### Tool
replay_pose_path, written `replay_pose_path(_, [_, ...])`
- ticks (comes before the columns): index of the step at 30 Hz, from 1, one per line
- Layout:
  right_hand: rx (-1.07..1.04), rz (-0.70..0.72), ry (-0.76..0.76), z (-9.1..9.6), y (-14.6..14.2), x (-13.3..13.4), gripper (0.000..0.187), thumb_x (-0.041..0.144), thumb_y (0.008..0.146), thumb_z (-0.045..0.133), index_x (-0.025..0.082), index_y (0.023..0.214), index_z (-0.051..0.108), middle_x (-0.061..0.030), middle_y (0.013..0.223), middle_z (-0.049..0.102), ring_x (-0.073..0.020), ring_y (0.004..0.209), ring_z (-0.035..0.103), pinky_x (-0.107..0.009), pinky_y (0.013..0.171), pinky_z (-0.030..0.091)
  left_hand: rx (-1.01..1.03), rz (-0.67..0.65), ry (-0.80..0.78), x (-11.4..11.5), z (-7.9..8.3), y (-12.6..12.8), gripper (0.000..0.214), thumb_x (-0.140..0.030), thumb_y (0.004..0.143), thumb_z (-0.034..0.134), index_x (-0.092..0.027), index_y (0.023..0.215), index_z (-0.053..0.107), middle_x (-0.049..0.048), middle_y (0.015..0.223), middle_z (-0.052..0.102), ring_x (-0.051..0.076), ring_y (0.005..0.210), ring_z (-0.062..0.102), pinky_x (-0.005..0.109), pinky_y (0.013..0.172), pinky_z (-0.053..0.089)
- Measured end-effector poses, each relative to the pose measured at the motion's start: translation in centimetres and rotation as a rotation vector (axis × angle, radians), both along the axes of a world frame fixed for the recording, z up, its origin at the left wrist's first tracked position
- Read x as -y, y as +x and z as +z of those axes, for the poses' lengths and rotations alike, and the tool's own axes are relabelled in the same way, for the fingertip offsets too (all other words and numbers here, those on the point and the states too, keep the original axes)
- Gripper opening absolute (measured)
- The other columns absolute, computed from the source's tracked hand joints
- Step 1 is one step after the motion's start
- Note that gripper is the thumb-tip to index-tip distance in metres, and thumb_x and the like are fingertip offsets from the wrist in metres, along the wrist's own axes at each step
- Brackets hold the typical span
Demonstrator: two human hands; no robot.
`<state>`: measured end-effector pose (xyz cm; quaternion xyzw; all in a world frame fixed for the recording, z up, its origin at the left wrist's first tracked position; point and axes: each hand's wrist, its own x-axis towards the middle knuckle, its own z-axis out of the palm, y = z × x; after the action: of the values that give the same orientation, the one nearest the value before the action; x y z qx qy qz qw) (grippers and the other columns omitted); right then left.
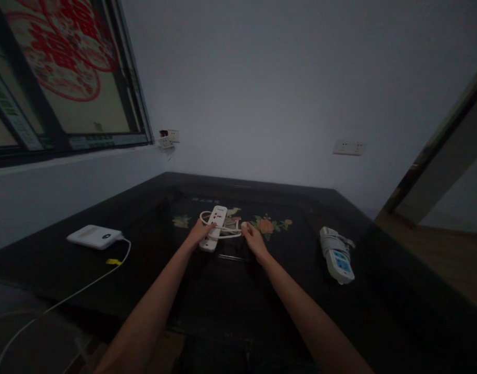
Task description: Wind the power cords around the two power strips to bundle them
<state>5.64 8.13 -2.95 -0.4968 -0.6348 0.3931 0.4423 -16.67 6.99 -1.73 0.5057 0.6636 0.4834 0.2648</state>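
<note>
A white power strip (219, 213) is tilted slightly over the middle of the black table, its white cord (230, 236) looped around and beside it. My left hand (200, 232) grips the strip's left side, with the thumb over the strip and part of the cord. On the right of the strip, my right hand (252, 236) is closed on the end of the cord, where a pale piece that looks like the plug shows at the fingertips. Some of the fingers of both hands are hidden beneath.
On the right lies a second power strip (342, 261) with blue sockets and a grey cord wound round it. A white power bank (94, 236) with a cable (86, 286) rests at left, near a yellow tag (114, 262). Wall sockets (349, 147) sit above the black table (145, 208).
</note>
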Motion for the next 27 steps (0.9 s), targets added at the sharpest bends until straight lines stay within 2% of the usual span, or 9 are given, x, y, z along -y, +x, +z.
replay_pose_path(6, [0.139, 0.048, 0.018, 0.4, -4.5, 0.7, 0.047, 0.041, 0.088, 0.051, 0.019, 0.130, 0.055, -0.0104, 0.110, 0.069, -0.0240, 0.104, 0.062, -0.035, 0.090, 0.046, -0.139, 0.132, -0.116, -0.2, 0.8, -3.3, 0.039, -0.030, 0.077, 0.068, -0.011, 0.110, 0.058, 0.0191, 0.117, 0.065, 0.032, 0.114, 0.059, 0.043, 0.094, 0.044])
replay_pose_path(10, [0.201, 0.079, 0.041, 0.7, -6.8, 1.0, 0.045, 0.039, 0.090, 0.049, 0.019, 0.130, 0.054, -0.0120, 0.116, 0.066, -0.0244, 0.109, 0.060, -0.035, 0.092, 0.044, -0.174, 0.130, -0.136, -0.5, 0.3, -4.3, 0.033, -0.032, 0.087, 0.059, -0.013, 0.115, 0.057, 0.0126, 0.120, 0.061, 0.026, 0.111, 0.059, 0.047, 0.096, 0.045])
replay_pose_path(13, [0.235, 0.107, 0.059, 0.8, -7.8, 1.0, 0.043, 0.035, 0.092, 0.046, 0.019, 0.131, 0.054, -0.0125, 0.120, 0.064, -0.0242, 0.115, 0.057, -0.035, 0.096, 0.042, -0.177, 0.096, -0.121, -0.7, -0.2, -4.7, 0.032, -0.032, 0.090, 0.057, -0.014, 0.117, 0.057, 0.0100, 0.121, 0.059, 0.024, 0.109, 0.058, 0.048, 0.094, 0.047])
replay_pose_path(17, [0.265, 0.153, 0.083, 1.0, -8.1, 0.6, 0.041, 0.024, 0.092, 0.041, 0.018, 0.131, 0.053, -0.0117, 0.121, 0.064, -0.0220, 0.118, 0.055, -0.035, 0.098, 0.041, -0.170, 0.072, -0.086, -0.8, -0.8, -4.9, 0.039, -0.031, 0.089, 0.055, -0.012, 0.123, 0.052, 0.0150, 0.124, 0.060, 0.026, 0.115, 0.057, 0.043, 0.097, 0.044])
replay_pose_path(22, [0.264, 0.185, 0.105, 1.2, -7.5, 0.3, 0.041, 0.021, 0.091, 0.041, 0.016, 0.130, 0.054, -0.0108, 0.123, 0.063, -0.0204, 0.119, 0.055, -0.032, 0.100, 0.040, -0.159, 0.084, -0.061, -0.5, -1.0, -5.0, 0.067, -0.035, 0.085, 0.058, -0.012, 0.142, 0.030, 0.0202, 0.130, 0.057, 0.030, 0.121, 0.054, 0.041, 0.099, 0.041])
replay_pose_path(27, [0.239, 0.123, 0.074, 1.0, -6.5, 0.5, 0.041, 0.033, 0.093, 0.042, 0.017, 0.129, 0.054, -0.0108, 0.117, 0.066, -0.0226, 0.112, 0.059, -0.035, 0.096, 0.042, -0.155, 0.078, -0.045, -0.8, -1.2, -5.5, 0.063, -0.035, 0.083, 0.059, -0.016, 0.139, 0.038, 0.0160, 0.129, 0.059, 0.028, 0.116, 0.058, 0.039, 0.097, 0.043])
